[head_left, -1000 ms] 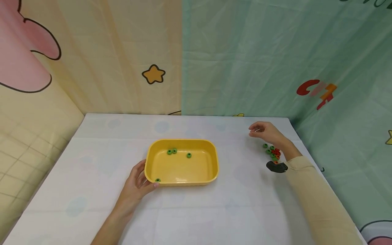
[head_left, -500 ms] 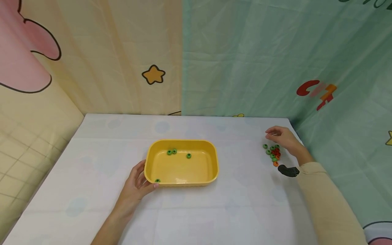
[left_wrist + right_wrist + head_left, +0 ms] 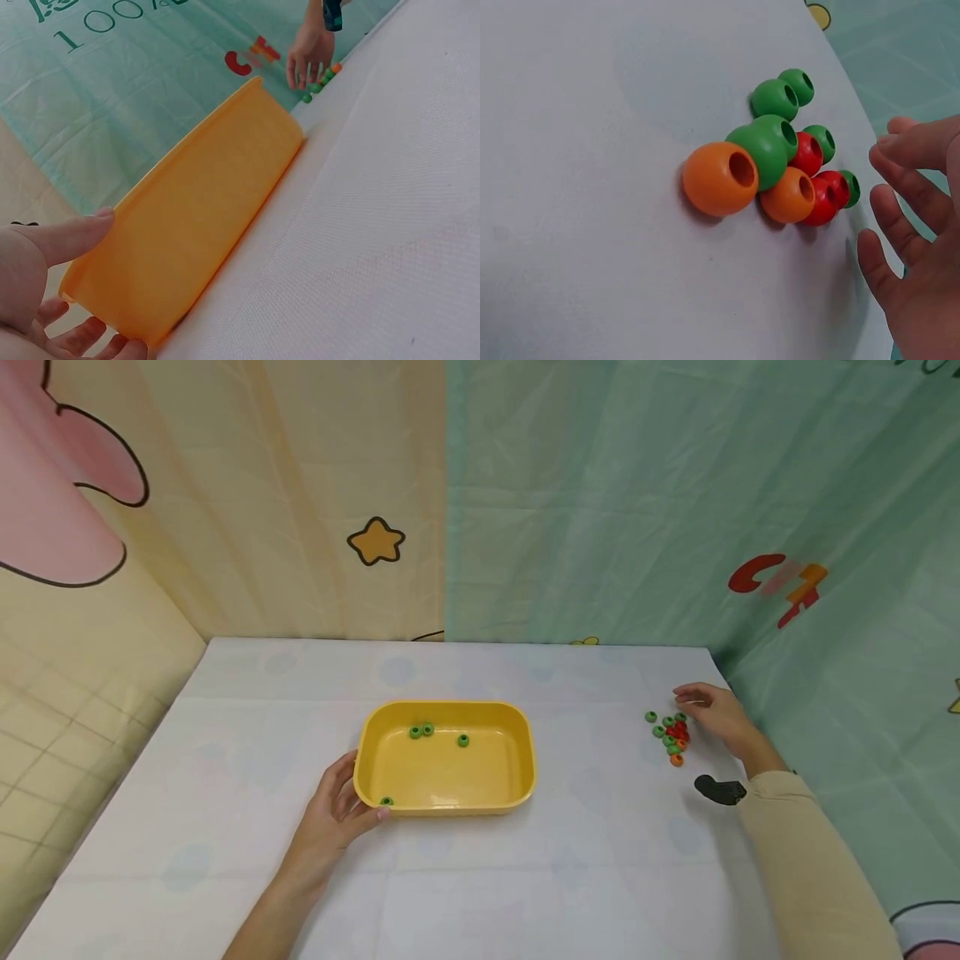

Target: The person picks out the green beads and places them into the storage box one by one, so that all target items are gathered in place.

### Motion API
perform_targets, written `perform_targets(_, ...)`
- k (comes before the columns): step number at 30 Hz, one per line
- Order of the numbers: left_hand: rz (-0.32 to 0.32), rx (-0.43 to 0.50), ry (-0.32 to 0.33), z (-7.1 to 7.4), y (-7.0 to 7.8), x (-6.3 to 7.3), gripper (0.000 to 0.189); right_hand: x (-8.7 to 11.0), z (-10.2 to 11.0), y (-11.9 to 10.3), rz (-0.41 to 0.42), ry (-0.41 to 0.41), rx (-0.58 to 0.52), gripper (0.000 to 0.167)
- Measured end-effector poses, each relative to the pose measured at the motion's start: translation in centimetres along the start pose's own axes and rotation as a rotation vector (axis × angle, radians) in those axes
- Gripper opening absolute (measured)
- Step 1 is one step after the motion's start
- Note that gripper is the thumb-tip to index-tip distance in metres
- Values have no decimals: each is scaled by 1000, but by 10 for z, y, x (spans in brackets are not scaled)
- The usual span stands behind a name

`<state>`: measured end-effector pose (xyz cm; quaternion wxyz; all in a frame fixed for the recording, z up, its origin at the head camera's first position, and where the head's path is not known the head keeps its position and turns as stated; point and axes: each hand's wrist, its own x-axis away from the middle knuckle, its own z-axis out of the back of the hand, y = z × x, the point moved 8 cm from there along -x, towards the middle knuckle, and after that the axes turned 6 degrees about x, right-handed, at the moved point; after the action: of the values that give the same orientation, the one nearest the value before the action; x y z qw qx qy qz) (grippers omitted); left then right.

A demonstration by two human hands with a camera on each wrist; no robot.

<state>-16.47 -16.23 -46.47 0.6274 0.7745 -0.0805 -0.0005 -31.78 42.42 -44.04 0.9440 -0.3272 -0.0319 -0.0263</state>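
Note:
My left hand point(image 3: 333, 806) grips the near left corner of a yellow plastic tray point(image 3: 450, 781), with the thumb on its rim and the fingers against its end wall. Inside the tray lie several green beads, such as one green bead point(image 3: 463, 741) near the middle. On the right, my right hand point(image 3: 716, 717) hovers just beside a loose group of holed beads, its fingers loosely bent and nothing visible between them. That group mixes green beads point(image 3: 775, 100), red beads point(image 3: 807, 154) and orange beads point(image 3: 720, 180). In the left wrist view, the tray point(image 3: 187, 217) hides its own contents.
A white cloth point(image 3: 570, 877) covers the table. Curtains, one cream point(image 3: 300, 527) and one green point(image 3: 600, 527), hang behind its far edge. A black wrist-worn piece point(image 3: 720, 790) sits at the right sleeve.
My right hand has moved right and nearer, from beyond the bead group to its right side, uncovering the beads. The left hand and the tray have stayed in place.

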Motion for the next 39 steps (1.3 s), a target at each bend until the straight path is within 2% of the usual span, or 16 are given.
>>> perform_targets(8, -4, 9, 1, 0, 1, 0, 90, 4, -12, 19, -21, -96, -14, 35)
perform_targets(13, -10, 13, -6, -2, 2, 0, 90, 5, -13, 24, -37, -98, -31, 37)
perform_targets(26, -3, 15, 0, -1, 2, 1, 90, 3, -16, 31, -29, -108, 13, 33)
perform_targets(39, -10, 11, 7, 2, -2, -2, 91, 1, -11, 17, -26, -89, -9, 42)
